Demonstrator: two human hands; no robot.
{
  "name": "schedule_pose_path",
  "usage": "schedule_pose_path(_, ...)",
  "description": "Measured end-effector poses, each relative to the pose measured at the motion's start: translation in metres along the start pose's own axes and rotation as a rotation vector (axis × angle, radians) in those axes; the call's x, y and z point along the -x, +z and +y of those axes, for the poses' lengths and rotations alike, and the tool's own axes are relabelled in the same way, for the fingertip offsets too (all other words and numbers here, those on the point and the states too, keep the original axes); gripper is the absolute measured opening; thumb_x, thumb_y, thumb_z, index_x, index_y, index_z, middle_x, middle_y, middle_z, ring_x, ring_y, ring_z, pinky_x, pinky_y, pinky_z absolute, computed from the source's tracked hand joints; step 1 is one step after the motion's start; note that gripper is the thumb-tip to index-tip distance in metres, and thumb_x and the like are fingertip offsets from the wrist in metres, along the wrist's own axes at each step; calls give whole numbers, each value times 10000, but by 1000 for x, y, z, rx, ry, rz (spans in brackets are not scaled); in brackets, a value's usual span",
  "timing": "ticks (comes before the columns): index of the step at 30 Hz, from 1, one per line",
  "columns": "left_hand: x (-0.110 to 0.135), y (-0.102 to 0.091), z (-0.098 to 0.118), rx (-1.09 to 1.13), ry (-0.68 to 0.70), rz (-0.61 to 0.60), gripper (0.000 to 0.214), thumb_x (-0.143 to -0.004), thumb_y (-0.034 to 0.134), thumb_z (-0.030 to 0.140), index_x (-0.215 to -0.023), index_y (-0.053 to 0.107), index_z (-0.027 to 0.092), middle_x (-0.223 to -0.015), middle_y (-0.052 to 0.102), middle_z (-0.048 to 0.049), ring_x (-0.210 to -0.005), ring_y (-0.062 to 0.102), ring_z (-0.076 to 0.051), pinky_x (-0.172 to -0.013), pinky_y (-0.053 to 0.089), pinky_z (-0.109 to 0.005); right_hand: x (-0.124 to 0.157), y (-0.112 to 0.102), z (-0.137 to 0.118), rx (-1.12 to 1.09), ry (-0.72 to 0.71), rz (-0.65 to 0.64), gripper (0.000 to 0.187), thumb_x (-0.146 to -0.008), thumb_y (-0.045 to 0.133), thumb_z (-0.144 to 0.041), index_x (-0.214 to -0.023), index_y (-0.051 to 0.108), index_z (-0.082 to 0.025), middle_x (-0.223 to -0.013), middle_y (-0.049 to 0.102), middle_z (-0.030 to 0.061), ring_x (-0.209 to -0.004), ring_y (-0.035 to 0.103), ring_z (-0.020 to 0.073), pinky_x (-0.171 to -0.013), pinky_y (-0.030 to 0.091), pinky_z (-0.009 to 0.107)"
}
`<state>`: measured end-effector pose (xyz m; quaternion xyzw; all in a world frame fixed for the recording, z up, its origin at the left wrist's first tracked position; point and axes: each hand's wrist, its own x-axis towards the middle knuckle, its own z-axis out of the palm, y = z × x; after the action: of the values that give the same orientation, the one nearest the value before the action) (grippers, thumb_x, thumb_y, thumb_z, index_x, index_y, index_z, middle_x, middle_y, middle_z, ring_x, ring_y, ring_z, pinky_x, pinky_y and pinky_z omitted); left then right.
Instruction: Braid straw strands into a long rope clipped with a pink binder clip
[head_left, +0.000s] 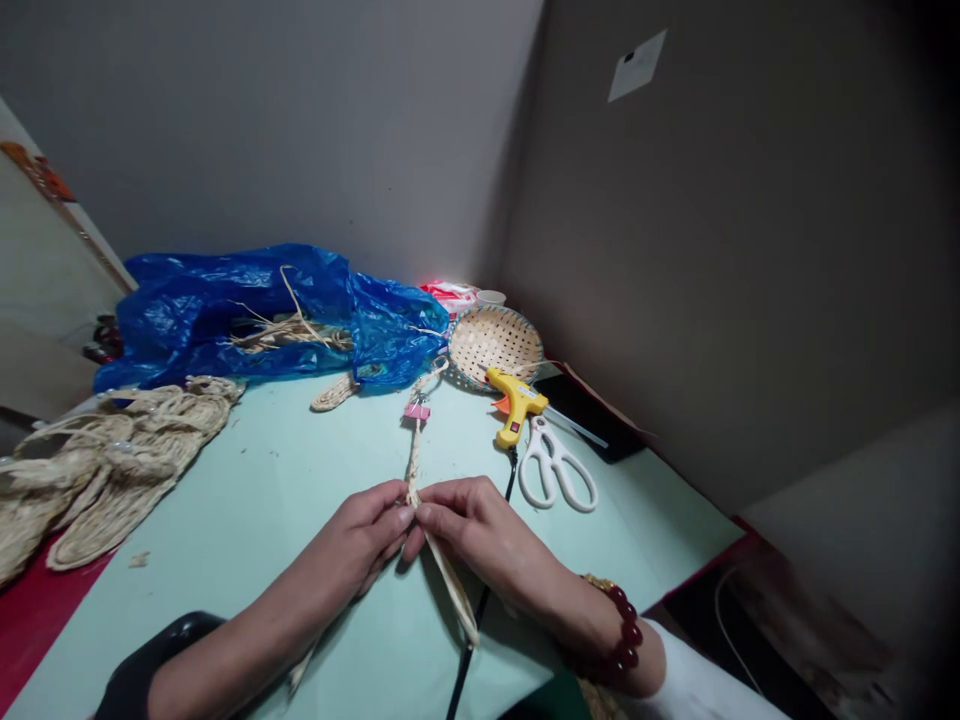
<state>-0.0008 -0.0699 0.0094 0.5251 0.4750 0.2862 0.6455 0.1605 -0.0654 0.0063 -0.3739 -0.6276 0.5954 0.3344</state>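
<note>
One narrow straw braid (pixel 414 455) runs down the middle of the pale green worktop (pixel 277 450), its upper part caught in a pink clip (pixel 417 411) and its lower end pinched between a person's two hands. The fingers of the left hand (pixel 379 525) are closed on the braid from one side; those of the right hand (pixel 469 520) grip it from the other, the two thumbs almost meeting. Below them, a loose straw strand (pixel 454 590) slants down toward the right, over a black cord (pixel 512 475). A dark red bead bracelet (pixel 622 630) circles the right wrist, above a white sleeve (pixel 705 680).

Just beyond the right hand, white scissors (pixel 555 470) lie near a yellow glue gun (pixel 516 400), a clear stick jutting from its back. Behind the glue gun sits a round woven basket (pixel 476 340). To its left, a blue plastic bag (pixel 405 310) spreads along the wall, dry straw (pixel 296 330) showing at its opening. Several woven straw sandals (pixel 150 455) are heaped at the worktop's left side. A white paper (pixel 639 66) is fixed high on the wall.
</note>
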Motion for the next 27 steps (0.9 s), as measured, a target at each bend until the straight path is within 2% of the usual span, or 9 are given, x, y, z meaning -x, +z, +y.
schedule_pose_path(3, 2, -1, 1, -6, -17, 39, 255, -831, 534, 440, -804, 492, 190, -522, 470, 86, -378, 194, -36, -350, 101, -182, 3, -1, -4, 208, 10, 61, 341, -900, 476, -211, -667, 708, -119, -582, 596, 2, -529, 410, 86, -530, 302, 207)
schedule_pose_path(7, 1, -6, -2, -62, -6, 75, 274, -849, 531, 457, -791, 502, 191, -533, 505, 78, -385, 188, -40, -359, 111, -191, 6, 1, -5, 362, 2, 106, 321, -900, 490, -200, -664, 696, -129, -565, 590, -17, -497, 409, 68, -502, 295, 194)
schedule_pose_path(11, 1, -8, -4, -98, -4, 139, 234, -821, 583, 411, -749, 502, 204, -457, 358, 129, -403, 191, -48, -364, 131, -166, 12, 4, -7, 554, -37, 157, 288, -897, 497, -203, -665, 659, -147, -544, 554, -26, -488, 381, 70, -505, 276, 211)
schedule_pose_path(15, 1, -9, -2, -102, -41, 197, 240, -769, 618, 390, -694, 488, 202, -456, 298, 137, -415, 206, -49, -364, 149, -157, 18, 8, -6, 701, -168, 227, 247, -878, 503, -172, -670, 634, -151, -595, 562, -8, -527, 412, 85, -531, 286, 229)
schedule_pose_path(18, 0, -9, -1, -102, -58, 209, 227, -742, 623, 376, -682, 501, 195, -457, 305, 133, -418, 215, -49, -371, 154, -159, 20, 10, -1, 761, -345, 279, 214, -876, 489, -152, -737, 652, -142, -658, 558, 13, -584, 464, 103, -561, 316, 234)
schedule_pose_path(20, -1, -8, 0, -94, -63, 215, 215, -724, 627, 361, -672, 511, 189, -456, 326, 126, -418, 213, -48, -373, 149, -164, 20, 11, 2, 848, -488, 263, 207, -868, 481, -138, -729, 635, -130, -641, 518, 11, -575, 436, 112, -536, 302, 245)
schedule_pose_path(23, 1, -6, 1, -35, -73, 201, 187, -708, 639, 330, -680, 536, 177, -461, 356, 115, -420, 210, -48, -380, 139, -177, 19, 9, 5, 1015, -678, 154, 192, -845, 467, -88, -712, 600, -124, -643, 501, 9, -550, 369, 119, -496, 263, 263)
schedule_pose_path(27, 6, -5, 1, 76, -56, 134, 206, -761, 614, 361, -705, 569, 168, -474, 257, 126, -437, 135, -59, -395, 88, -212, 18, 8, 6, 1139, -752, 40, 190, -818, 435, -29, -753, 591, -118, -687, 537, 23, -540, 352, 124, -482, 254, 267)
